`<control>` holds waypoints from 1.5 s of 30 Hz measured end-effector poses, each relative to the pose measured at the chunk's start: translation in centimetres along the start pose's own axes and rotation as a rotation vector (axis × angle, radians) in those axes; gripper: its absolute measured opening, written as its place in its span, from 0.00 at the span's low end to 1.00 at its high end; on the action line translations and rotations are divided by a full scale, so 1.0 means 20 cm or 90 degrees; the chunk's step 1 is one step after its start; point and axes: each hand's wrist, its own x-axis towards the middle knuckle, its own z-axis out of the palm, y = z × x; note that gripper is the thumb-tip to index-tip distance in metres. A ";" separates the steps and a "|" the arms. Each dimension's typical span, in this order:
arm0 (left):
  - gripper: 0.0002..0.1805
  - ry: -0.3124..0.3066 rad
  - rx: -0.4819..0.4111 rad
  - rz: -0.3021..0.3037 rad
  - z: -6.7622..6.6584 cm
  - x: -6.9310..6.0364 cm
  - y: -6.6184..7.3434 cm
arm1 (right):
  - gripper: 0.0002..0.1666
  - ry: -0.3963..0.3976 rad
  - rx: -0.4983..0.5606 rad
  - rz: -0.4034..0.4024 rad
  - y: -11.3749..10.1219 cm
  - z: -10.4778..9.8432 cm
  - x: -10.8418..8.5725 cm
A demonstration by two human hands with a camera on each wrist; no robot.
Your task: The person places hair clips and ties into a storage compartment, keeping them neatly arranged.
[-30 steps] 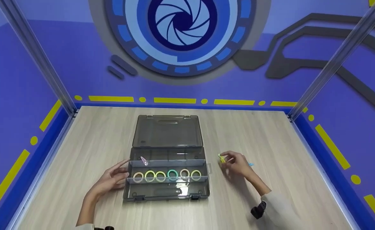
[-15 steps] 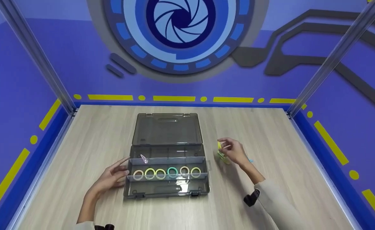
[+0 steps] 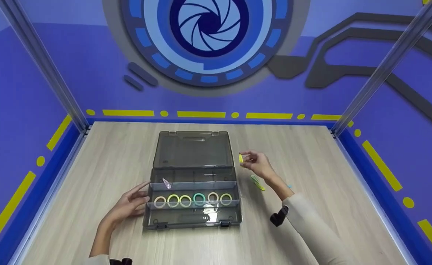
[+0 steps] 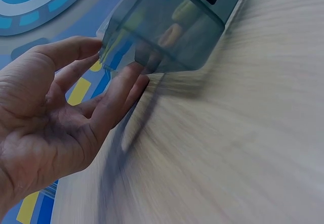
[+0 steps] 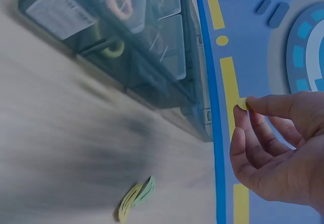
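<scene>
Looking down from my seat, I count two black wrist cameras (image 3: 279,216) nearest me, each strapped by a pale sleeve (image 3: 307,221). Just beyond, I see one smoky translucent storage box (image 3: 147,215) on the wood-grain table (image 3: 193,250), with two latches (image 3: 224,223) along its front edge. Two clear dividers (image 3: 153,186) split it into three long compartments.

At its left wall is the left hand (image 3: 127,204), fingers spread and tips touching the plastic. The middle compartment holds six rings (image 3: 194,199) in one row: two peach, three yellowish, one teal. Right of the box, two hair clips (image 3: 257,183) lie against each other on the table (one green, one yellow), and one blue piece (image 3: 289,186) is mostly hidden behind the right forearm. One pink snap clip (image 3: 167,183) sits at the farther divider; I can't tell which side it is on.

Farther off, the right hand (image 3: 258,163) pinches one yellow hair clip (image 3: 241,158) between thumb and fingertips, raised above the table beside the folded-back lid (image 3: 193,151). Behind, the blue wall (image 3: 98,92) carries four yellow bars and four dots.
</scene>
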 end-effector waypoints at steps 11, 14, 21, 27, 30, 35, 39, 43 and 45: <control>0.39 -0.017 -0.005 0.005 -0.03 0.02 0.03 | 0.21 -0.044 0.025 -0.011 -0.09 0.09 0.08; 0.39 -0.011 -0.011 -0.007 -0.01 0.02 0.02 | 0.20 -0.078 0.024 -0.016 -0.10 0.12 0.09; 0.38 0.002 -0.017 -0.016 0.01 0.02 0.01 | 0.20 -0.150 0.021 -0.027 -0.16 0.20 0.13; 0.38 -0.010 -0.021 -0.001 0.01 0.02 0.00 | 0.22 -0.171 0.039 -0.020 -0.21 0.28 0.16; 0.38 -0.014 -0.022 0.007 0.00 0.01 0.00 | 0.22 -0.186 0.064 -0.026 -0.22 0.33 0.18; 0.38 -0.020 -0.026 0.017 -0.01 0.02 0.00 | 0.20 -0.196 0.091 -0.072 -0.23 0.40 0.22; 0.39 -0.020 -0.028 0.016 -0.01 0.01 -0.01 | 0.19 -0.189 0.091 -0.075 -0.23 0.46 0.22; 0.38 -0.020 -0.030 0.012 0.00 0.01 -0.01 | 0.19 -0.190 0.083 -0.038 -0.23 0.52 0.20; 0.38 -0.020 -0.028 0.012 0.00 0.01 -0.01 | 0.19 -0.196 0.087 -0.022 -0.23 0.55 0.19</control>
